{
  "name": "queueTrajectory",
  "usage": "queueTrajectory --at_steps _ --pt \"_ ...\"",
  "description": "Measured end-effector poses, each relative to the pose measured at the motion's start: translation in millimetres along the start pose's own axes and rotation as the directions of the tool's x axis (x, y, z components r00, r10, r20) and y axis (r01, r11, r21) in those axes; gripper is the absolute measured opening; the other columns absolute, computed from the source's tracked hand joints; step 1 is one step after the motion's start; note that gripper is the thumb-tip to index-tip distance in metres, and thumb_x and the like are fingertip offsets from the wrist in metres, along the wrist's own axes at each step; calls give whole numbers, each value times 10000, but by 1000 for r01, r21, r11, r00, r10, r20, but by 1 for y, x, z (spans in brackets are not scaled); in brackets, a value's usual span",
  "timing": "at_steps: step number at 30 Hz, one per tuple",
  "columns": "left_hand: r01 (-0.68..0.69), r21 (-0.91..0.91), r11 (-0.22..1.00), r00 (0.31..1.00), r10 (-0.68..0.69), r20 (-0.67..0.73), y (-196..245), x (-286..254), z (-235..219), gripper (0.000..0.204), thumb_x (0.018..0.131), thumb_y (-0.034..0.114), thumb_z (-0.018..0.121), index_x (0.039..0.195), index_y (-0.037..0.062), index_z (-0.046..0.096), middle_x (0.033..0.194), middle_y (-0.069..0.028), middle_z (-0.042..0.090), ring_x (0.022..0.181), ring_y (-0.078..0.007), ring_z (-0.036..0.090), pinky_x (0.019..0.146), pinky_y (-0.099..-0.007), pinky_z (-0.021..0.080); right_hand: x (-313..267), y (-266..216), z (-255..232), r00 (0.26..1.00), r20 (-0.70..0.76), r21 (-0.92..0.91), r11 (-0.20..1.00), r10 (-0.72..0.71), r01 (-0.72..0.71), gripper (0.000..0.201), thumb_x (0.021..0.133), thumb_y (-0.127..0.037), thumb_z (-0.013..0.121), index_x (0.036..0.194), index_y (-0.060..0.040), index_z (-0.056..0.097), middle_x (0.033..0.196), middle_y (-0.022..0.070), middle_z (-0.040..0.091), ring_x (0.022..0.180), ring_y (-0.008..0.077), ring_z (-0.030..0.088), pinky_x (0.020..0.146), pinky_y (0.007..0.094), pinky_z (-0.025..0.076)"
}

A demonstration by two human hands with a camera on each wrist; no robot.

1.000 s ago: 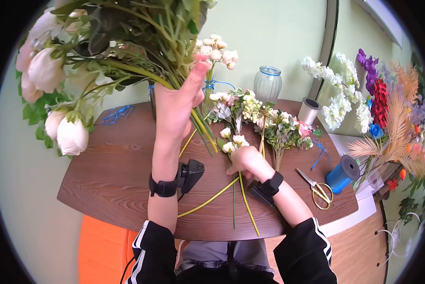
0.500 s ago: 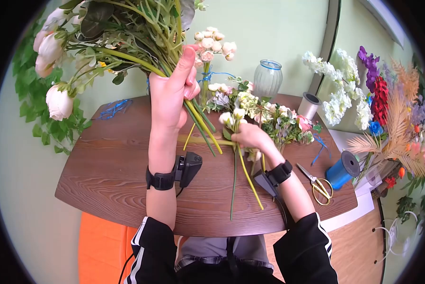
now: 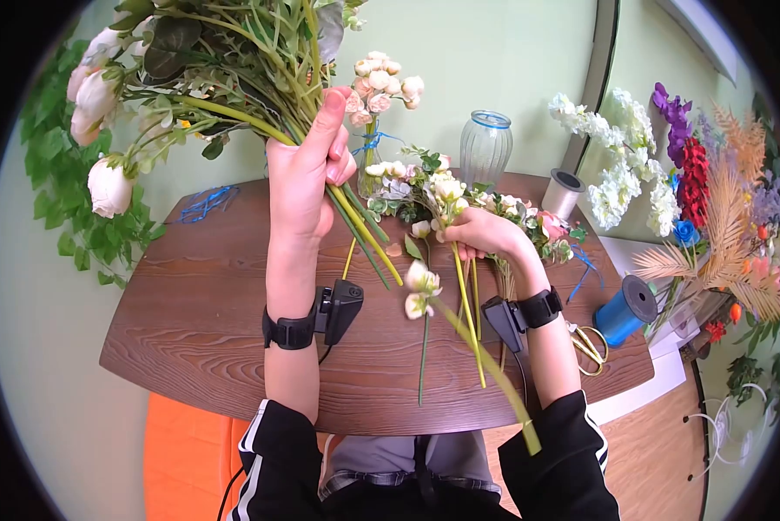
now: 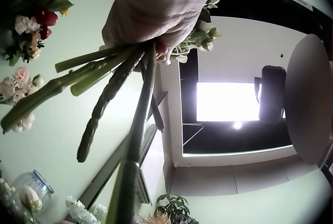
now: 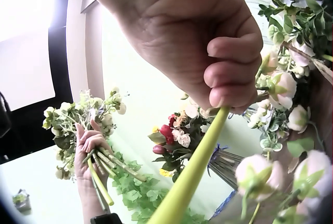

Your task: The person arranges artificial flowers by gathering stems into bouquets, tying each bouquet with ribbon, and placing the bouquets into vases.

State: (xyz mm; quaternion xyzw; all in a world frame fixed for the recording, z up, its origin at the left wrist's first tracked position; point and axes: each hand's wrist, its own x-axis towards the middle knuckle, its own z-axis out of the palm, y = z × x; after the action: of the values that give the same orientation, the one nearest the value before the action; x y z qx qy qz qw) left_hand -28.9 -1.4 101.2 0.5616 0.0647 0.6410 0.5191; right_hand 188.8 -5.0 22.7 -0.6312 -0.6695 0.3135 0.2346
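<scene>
My left hand (image 3: 307, 187) is raised over the table, fingers wrapped round the stems of a large bunch of white flowers and greenery (image 3: 242, 78). The cut stem ends stick out below that fist, as the left wrist view also shows. Over the middle of the table my right hand (image 3: 485, 233) pinches a yellow-green flower stem (image 5: 195, 172) between thumb and curled fingers. Pale blooms (image 3: 446, 193) show just above its fingertips. Below it, a sprig with whitish blooms (image 3: 420, 286) slants across, its thick stem (image 3: 494, 373) reaching over the right sleeve.
Behind the right hand lie mixed flowers (image 3: 555, 227). A glass vase (image 3: 485, 152) and a white spool (image 3: 563, 193) stand at the back. On the right are gold-handled scissors (image 3: 590, 349) and a blue ribbon spool (image 3: 623, 313). Blue ribbon (image 3: 208, 204) lies back left.
My right hand has moved away from me and slightly right, still holding a stem. The thick-stemmed sprig has swung to slant toward the right sleeve. The left hand's bunch has shifted slightly left.
</scene>
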Motion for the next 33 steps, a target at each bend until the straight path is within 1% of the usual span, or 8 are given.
queueTrajectory --at_steps 5,7,11,18,22,24,30,33 --pt "6 -6 1000 1000 -6 4 0 1 -1 287 851 241 471 1013 5 455 515 55 311 370 4 258 356 -154 192 -2 -3 -6 993 -120 492 870 19 43 220 751 -197 479 613 -28 506 467 -17 435 392 57 391 364 189 291" --pt "4 -5 1000 1000 -4 3 -1 1 -1 284 851 240 472 1011 6 456 515 55 312 370 4 259 356 -154 192 -4 -3 -13 993 -120 716 694 12 78 174 771 -170 455 648 -50 480 488 -44 397 383 30 335 337 166 226" --pt "4 -7 1000 1000 -4 6 -1 1 0 282 850 238 475 1009 6 456 515 54 314 370 4 261 356 -154 191 7 5 -11 996 -81 963 257 -30 86 165 802 -171 431 750 -25 487 566 -18 441 447 55 386 386 167 303" --pt "-17 3 1000 1000 17 9 -2 3 -1 285 847 233 482 1011 1 454 518 52 316 375 4 267 358 -155 193 9 -2 -3 998 7 943 333 -59 13 228 824 -121 368 882 53 504 581 -13 473 472 56 435 414 167 364" --pt "-28 14 1000 999 28 22 -2 2 -3 286 845 217 486 1014 -11 450 523 52 315 379 2 265 364 -155 198 2 -1 -5 998 27 539 842 -49 27 285 855 -192 380 869 38 549 541 -3 518 380 30 413 328 136 309" --pt "-38 8 999 999 38 32 -3 3 -5 296 841 215 494 1013 -21 451 526 53 312 378 2 260 369 -158 202 -8 -5 -6 999 28 382 923 35 -43 282 850 -202 402 825 27 566 558 47 559 422 59 484 365 148 370" --pt "-28 -75 997 999 26 -22 2 0 -3 174 813 220 542 849 54 503 503 59 354 366 -10 315 343 -152 239 -54 -21 -38 943 -318 222 975 97 -25 242 844 -201 391 931 -16 521 597 28 543 460 60 484 374 172 373" --pt "-63 -78 995 998 62 -14 2 1 -4 164 814 220 542 817 62 500 501 62 352 363 -11 310 340 -149 232 -94 -36 -56 713 -697 247 909 -73 334 247 854 -240 408 999 -56 485 606 -26 482 413 32 367 349 145 279"
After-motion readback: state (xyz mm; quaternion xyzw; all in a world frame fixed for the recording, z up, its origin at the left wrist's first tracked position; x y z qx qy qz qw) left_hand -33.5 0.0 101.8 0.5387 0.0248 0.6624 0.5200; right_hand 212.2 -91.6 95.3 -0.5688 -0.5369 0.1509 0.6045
